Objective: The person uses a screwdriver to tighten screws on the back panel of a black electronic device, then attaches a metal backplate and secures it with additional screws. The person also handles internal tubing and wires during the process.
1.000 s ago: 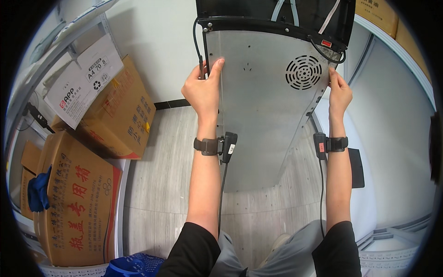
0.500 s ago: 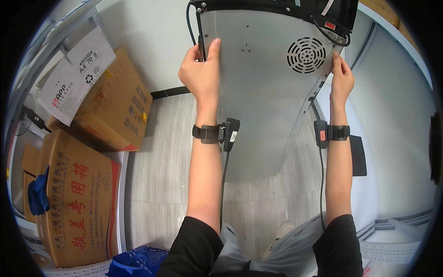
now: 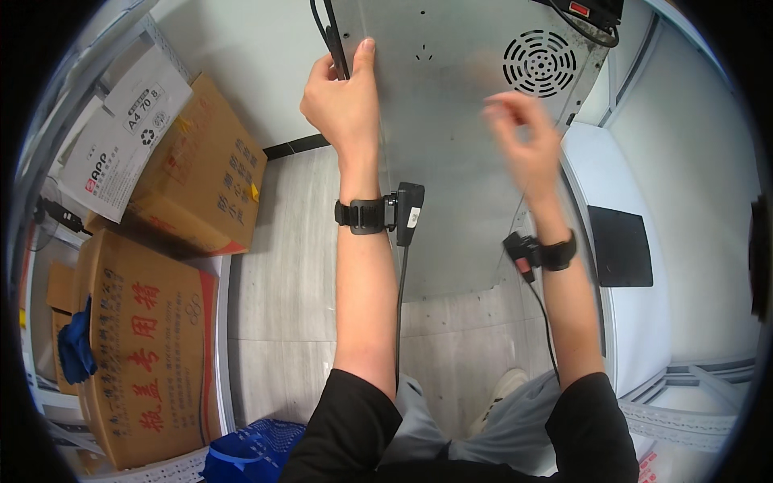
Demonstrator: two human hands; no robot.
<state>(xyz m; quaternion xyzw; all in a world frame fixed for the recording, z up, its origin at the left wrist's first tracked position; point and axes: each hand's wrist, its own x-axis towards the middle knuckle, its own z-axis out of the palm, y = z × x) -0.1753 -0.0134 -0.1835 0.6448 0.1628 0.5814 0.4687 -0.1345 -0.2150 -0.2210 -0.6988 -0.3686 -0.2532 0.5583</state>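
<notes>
Panel [image 3: 447, 201], grey metal, tall, in front of the person, running from the upper edge of the view down to the wood-look floor [image 3: 278, 298]; round slotted grille [image 3: 540, 63] at upper right; small holes at upper left. Black fitting with red switch [image 3: 578, 9] above the grille, black cable [image 3: 615, 36] looping beside it. Left hand [image 3: 345, 101]: closed about the panel's left edge, thumb flat on the face, fingers curled behind; black cord [image 3: 316, 20] running down to the fingers. Right hand [image 3: 523, 141]: blurred, in front of the panel, below and left of the grille, fingers half curled with a gap to the thumb; whether it touches the panel cannot be told, nor whether it holds anything. Black strap with small device on each wrist. At left, two brown cartons [image 3: 153, 354], one beyond the other; white sheet [image 3: 129, 137] overlapping the farther; blue cloth [image 3: 76, 346] on the nearer; blue bag [image 3: 251, 451] below. At right, black pad [image 3: 620, 245] on a white surface [image 3: 636, 330].
</notes>
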